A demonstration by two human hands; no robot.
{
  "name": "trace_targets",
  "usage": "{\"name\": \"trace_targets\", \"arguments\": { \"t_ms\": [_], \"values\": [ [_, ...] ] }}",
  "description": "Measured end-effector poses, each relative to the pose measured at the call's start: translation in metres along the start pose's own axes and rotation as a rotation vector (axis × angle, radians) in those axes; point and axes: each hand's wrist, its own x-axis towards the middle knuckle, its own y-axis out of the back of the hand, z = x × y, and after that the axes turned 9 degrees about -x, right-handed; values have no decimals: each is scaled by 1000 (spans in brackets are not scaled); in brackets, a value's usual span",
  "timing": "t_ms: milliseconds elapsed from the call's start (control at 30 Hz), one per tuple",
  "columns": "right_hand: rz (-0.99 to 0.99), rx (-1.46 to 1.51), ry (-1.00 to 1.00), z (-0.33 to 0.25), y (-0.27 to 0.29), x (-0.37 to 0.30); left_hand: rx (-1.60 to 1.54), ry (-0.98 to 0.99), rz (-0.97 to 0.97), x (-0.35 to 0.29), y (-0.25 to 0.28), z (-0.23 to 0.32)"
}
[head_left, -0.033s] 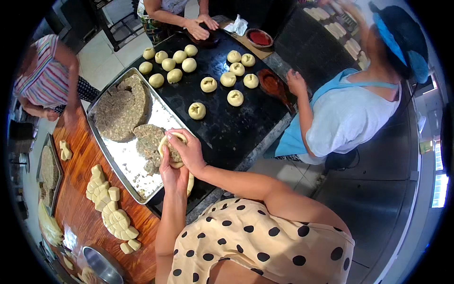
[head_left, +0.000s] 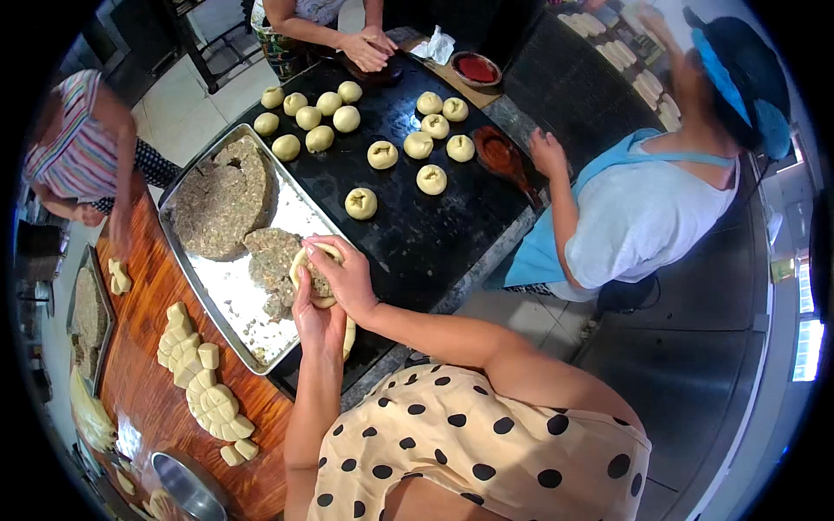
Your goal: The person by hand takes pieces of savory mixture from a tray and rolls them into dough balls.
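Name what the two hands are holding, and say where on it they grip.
A round dough piece with brownish filling: the left hand cups it from beneath, and the right hand wraps its fingers over the far edge.

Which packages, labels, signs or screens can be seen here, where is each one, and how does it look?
No package, sign or screen is clear.
Small label or sticker: on the steel surface at far right, greenish rectangle, too blurred to tell more.
White crumpled paper or wrapper: top centre, beside a red-filled bowl.
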Motion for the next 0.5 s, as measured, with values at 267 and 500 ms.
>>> {"name": "trace_targets", "arguments": {
  "t_ms": [267, 500],
  "values": [
    [-137, -264, 265, 9, 1, 14, 101, -84, 112, 2, -9, 7],
    [-536, -330, 31, -3, -6, 48, 196, -191, 122, 9, -1, 19]
  ]
}}
